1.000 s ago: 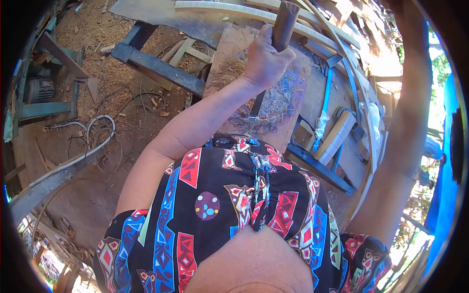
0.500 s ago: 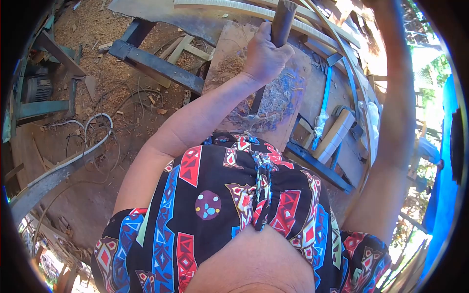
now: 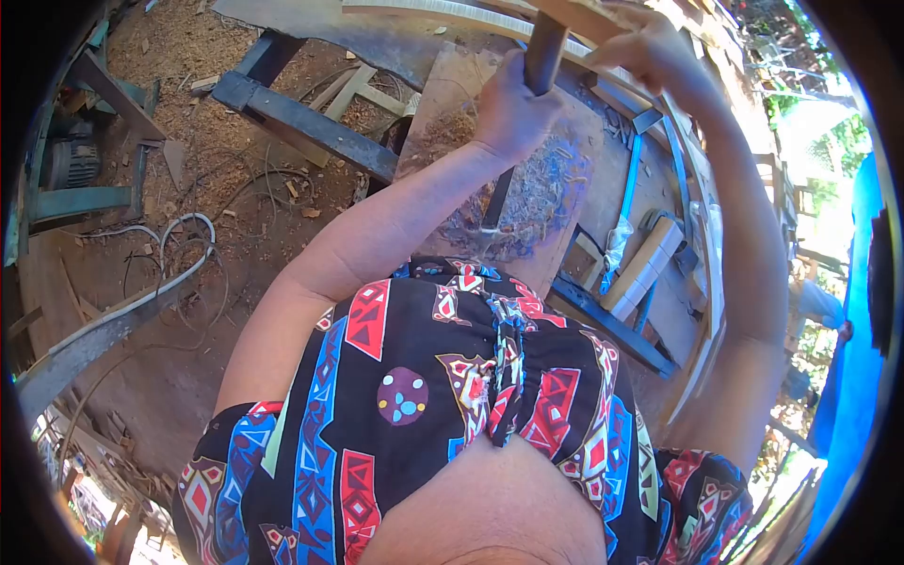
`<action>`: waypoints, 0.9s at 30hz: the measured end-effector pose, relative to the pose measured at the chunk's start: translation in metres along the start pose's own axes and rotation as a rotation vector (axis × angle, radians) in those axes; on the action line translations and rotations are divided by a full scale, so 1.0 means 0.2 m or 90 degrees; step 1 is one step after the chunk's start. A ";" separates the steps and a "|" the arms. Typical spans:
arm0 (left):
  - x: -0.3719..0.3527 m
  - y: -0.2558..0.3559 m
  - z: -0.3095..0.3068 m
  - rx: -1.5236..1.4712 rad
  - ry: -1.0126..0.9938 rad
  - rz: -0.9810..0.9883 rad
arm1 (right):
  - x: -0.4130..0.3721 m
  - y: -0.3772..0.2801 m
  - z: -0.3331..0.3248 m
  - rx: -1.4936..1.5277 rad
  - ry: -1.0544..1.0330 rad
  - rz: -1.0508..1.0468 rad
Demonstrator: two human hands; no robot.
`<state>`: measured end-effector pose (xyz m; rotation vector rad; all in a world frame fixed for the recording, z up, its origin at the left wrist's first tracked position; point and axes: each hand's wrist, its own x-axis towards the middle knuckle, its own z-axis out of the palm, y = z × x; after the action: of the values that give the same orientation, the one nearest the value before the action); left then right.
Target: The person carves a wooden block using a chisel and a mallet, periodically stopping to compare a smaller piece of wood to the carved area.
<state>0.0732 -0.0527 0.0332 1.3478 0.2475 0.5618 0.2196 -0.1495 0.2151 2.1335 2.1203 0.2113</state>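
Note:
My left hand [image 3: 516,113] is wrapped round the handle of a chisel [image 3: 546,52], which stands nearly upright. Its dark blade points down to a wooden board [image 3: 433,89], which has chips and a rough, worked middle. My right hand [image 3: 645,52], smeared by motion, is closed round a length of wood [image 3: 579,17] at the top of the view. That wood is at the top end of the chisel handle; whether it touches cannot be told.
A dark beam [image 3: 311,132] lies left of the board. Right of it are a blue-handled tool [image 3: 629,179], a taped block [image 3: 645,268] and long wooden strips [image 3: 424,8]. Cables [image 3: 193,221], a motor [image 3: 75,165] and wood shavings [image 3: 207,47] are on the left.
My right arm has swung down and inward from the upper right, bringing the length of wood to the chisel's top. My left hand has hardly moved and keeps its hold.

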 end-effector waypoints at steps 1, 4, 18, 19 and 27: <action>-0.01 0.00 0.00 0.023 0.005 -0.015 | 0.04 -0.02 0.04 -0.068 0.035 -0.168; -0.01 0.03 0.01 0.029 -0.004 -0.011 | 0.06 0.11 -0.15 0.408 -0.015 0.485; -0.01 0.00 0.03 0.011 -0.008 -0.018 | 0.07 0.03 -0.27 0.584 0.310 0.547; -0.01 0.00 0.02 0.013 -0.012 -0.013 | 0.09 -0.02 -0.28 0.635 0.420 0.536; 0.00 -0.02 0.03 0.077 0.017 -0.020 | 0.02 -0.01 -0.16 0.253 -0.035 0.298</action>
<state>0.0768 -0.0575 0.0302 1.4518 0.3286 0.5458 0.2122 -0.1455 0.2465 2.8025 1.7099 -0.2492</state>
